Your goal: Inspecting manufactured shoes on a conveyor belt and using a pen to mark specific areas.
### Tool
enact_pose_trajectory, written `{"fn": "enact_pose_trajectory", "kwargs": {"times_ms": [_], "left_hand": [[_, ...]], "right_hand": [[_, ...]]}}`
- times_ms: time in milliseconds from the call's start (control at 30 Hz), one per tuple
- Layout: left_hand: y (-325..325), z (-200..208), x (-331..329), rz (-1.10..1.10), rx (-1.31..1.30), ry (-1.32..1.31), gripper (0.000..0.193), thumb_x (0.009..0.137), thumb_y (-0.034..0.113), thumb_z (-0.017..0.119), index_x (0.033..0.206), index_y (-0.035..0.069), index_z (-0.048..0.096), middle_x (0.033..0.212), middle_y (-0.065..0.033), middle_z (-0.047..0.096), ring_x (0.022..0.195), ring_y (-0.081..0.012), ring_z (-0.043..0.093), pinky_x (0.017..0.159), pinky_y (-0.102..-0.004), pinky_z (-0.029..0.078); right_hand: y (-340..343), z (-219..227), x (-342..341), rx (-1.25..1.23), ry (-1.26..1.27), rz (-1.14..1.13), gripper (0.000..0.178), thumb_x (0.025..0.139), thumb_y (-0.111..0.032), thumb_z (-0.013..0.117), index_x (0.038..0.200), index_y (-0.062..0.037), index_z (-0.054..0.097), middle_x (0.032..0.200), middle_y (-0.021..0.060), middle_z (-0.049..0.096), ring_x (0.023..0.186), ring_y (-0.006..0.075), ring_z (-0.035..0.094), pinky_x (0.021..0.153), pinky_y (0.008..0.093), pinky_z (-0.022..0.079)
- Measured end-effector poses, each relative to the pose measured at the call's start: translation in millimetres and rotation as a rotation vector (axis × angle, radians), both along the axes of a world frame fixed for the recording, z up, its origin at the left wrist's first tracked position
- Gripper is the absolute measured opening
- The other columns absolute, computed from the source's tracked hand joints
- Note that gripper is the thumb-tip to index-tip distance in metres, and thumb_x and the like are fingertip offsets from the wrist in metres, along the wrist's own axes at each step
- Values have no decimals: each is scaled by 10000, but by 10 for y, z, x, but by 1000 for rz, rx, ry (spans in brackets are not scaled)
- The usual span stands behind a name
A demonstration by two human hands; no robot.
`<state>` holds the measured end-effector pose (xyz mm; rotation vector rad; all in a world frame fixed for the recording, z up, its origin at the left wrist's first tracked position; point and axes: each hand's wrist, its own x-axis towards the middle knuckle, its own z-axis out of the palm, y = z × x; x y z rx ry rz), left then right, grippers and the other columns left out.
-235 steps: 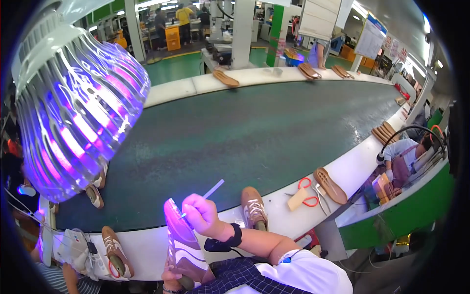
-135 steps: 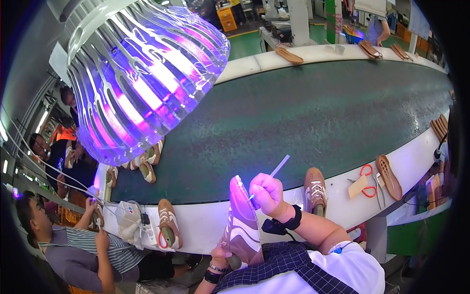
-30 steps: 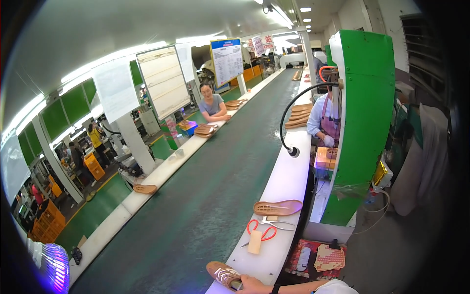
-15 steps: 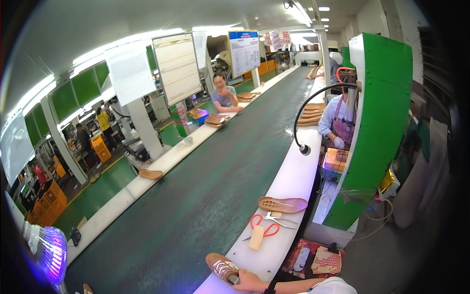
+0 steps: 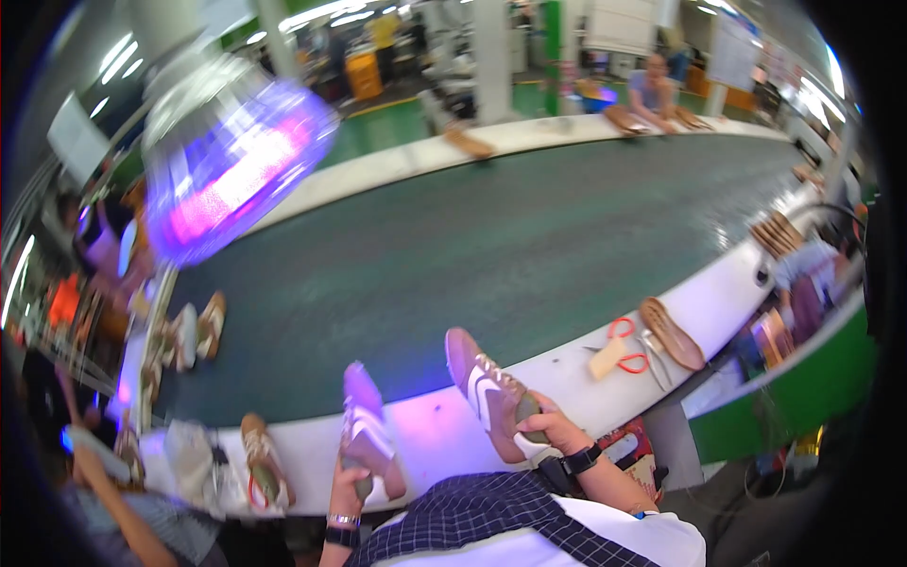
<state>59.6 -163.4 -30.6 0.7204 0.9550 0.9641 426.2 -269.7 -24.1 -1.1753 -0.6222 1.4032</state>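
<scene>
My left hand [image 5: 348, 484] grips the heel of a pinkish-brown sneaker [image 5: 367, 427] that lies on the white ledge [image 5: 435, 437] under purple light. My right hand [image 5: 546, 430], with a black watch on its wrist, holds the heel of a second brown sneaker with a white stripe [image 5: 487, 390], toe pointing toward the dark green conveyor belt [image 5: 472, 255]. Both shoes rest at the near edge of the belt.
A purple-lit lamp [image 5: 231, 161] hangs at upper left. Red-handled scissors [image 5: 619, 345] and a tan insole [image 5: 671, 333] lie on the ledge to the right. More shoes [image 5: 263, 463] sit at the left, where another person's arm [image 5: 132, 510] reaches. A person sits across the belt [image 5: 652, 90].
The view has swung back from looking along the line to looking down at the ledge. Both hands now hold a sneaker each; the pen seen earlier in my right hand is gone.
</scene>
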Motion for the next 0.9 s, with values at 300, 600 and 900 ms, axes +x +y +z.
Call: {"fn": "enact_pose_trajectory", "kwargs": {"times_ms": [300,600,900], "left_hand": [[-239,516,-238,-85,-24,-167,820,551,21,597,1338,32,369,1031,-49,551,952,-204,556,873,-304,449],[-451,434,-529,-34,-18,-198,778,569,49,591,1317,34,381,1038,-68,565,939,-202,559,864,-300,445],[-390,303,-655,-90,-10,-153,747,596,62,600,1308,34,375,1072,-84,554,981,-201,550,876,-301,438]], "right_hand": [[495,384,-720,164,138,374,863,539,-118,640,1350,14,375,1245,98,500,1131,206,479,999,307,330],[690,464,-1067,123,215,487,946,504,-135,640,1387,-5,324,1313,124,456,1213,250,440,1046,333,301],[754,472,-1232,49,193,462,998,471,-149,622,1402,-12,291,1317,115,453,1195,244,443,1039,322,310]]}}
